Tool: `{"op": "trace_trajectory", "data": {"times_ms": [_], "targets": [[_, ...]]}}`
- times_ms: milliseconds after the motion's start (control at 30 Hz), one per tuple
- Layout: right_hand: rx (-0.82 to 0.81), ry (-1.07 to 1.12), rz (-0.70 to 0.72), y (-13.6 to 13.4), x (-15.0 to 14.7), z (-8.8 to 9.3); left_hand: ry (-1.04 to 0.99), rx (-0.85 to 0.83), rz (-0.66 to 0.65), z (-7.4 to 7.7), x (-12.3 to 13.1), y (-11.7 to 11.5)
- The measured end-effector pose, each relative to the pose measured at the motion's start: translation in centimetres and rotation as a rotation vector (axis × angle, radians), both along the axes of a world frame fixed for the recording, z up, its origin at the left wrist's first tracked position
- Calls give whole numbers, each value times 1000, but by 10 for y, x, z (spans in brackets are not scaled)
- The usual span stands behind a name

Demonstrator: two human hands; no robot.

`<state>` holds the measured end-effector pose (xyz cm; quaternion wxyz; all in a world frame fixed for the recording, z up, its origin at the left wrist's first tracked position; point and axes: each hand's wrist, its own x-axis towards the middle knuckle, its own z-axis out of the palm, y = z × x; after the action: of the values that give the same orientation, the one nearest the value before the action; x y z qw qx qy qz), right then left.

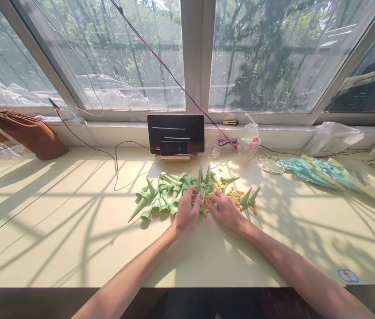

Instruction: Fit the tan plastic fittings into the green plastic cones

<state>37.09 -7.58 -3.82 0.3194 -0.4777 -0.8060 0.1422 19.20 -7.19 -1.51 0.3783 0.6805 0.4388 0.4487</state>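
Note:
My left hand (187, 210) is closed around a green plastic cone spike (199, 182), its pointed tip upward between thumb and fingers. Close beside it, my right hand (226, 212) has its fingers bent in and drawn together at the edge of a heap of small yellow plastic pegs (236, 195). Whatever lies between those fingertips is too small to make out. More green cone spikes (163, 201) lie in a pile left of and behind my left hand. Two green spikes (250, 197) stand tip up to the right of the pegs.
Behind the pile, a phone (175, 147) leans on a stand before a black tablet (175, 126), with a cable running left. A plastic cup in a bag (249, 141) stands near the sill. Bagged turquoise items (326, 172) lie right; a brown drawstring bag (29, 133) is left.

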Motion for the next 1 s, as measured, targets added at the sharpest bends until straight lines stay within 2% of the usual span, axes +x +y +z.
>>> {"op": "trace_trajectory", "data": {"times_ms": [400, 633, 767, 1000], "targets": [[40, 69, -38, 4, 2, -3, -57, -23, 59, -2, 1, -1], [146, 254, -116, 8, 6, -7, -165, -2, 80, 0, 3, 0], [189, 361, -139, 4, 4, -4, -291, -43, -20, 8, 10, -5], [315, 471, -190, -8, -3, 8, -595, -320, -274, 13, 18, -10]]}}
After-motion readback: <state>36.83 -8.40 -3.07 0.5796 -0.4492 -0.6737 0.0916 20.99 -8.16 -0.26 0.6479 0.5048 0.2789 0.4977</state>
